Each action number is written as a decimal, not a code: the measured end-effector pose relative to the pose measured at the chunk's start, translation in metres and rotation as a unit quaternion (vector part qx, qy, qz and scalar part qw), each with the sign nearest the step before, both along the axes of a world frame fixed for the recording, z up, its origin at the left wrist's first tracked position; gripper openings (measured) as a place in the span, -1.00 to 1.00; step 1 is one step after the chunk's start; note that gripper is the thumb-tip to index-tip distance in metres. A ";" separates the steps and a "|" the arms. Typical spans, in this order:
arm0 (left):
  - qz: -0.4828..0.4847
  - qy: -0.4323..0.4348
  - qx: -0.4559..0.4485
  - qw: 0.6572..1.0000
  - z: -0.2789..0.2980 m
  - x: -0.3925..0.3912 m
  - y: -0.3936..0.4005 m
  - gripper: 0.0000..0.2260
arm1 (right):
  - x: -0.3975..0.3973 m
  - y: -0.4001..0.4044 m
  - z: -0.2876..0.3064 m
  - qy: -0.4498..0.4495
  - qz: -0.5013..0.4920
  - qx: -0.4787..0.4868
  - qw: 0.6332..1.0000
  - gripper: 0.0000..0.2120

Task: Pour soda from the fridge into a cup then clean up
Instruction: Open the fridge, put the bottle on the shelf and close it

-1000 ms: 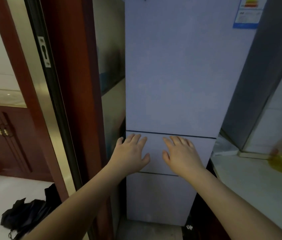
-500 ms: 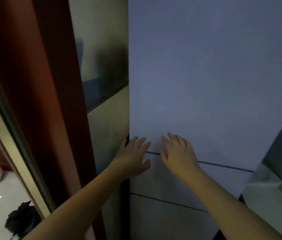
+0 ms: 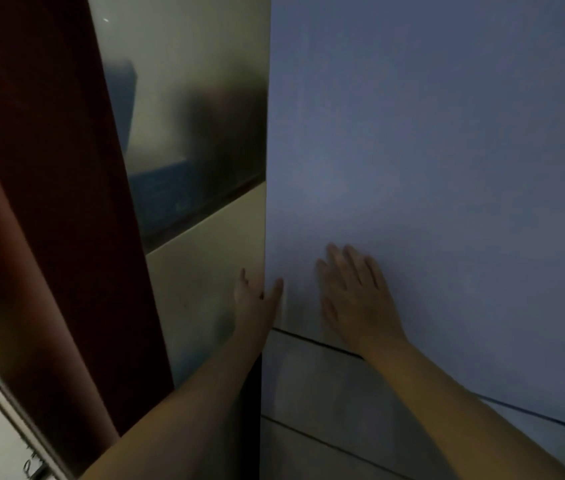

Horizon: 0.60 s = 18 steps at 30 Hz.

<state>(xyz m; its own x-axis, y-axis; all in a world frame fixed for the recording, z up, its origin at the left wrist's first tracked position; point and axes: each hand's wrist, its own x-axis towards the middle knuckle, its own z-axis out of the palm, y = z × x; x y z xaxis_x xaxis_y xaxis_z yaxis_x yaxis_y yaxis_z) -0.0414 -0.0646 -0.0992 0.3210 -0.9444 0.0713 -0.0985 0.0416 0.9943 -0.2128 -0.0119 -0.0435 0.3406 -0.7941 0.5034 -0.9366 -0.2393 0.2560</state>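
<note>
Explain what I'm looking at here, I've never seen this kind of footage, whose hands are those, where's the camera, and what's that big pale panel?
There is no machine here: a person wears a wide-angle camera on the head, looking forward and down, so you see their own two bare arms. The big pale panel is the upper fridge door, shut, with lower doors beneath the dark seams. The left hand is at the door's left edge, thumb on the front, fingers seemingly reaching round the side. The right hand lies flat on the door, fingers straight. Neither holds any loose object. At left are a reddish-brown door frame and a glossy wall. No soda or cup is in view.
</note>
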 end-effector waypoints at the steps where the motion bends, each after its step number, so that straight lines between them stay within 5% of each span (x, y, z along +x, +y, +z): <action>1: -0.031 0.050 0.014 0.998 -0.004 0.000 -0.005 -0.24 | -0.001 -0.002 -0.001 0.008 0.004 -0.007 1.000 -0.47; 18: -0.084 -0.135 0.027 0.987 -0.024 0.012 -0.025 -0.51 | -0.009 -0.008 -0.015 0.024 -0.006 -0.024 0.999 -0.28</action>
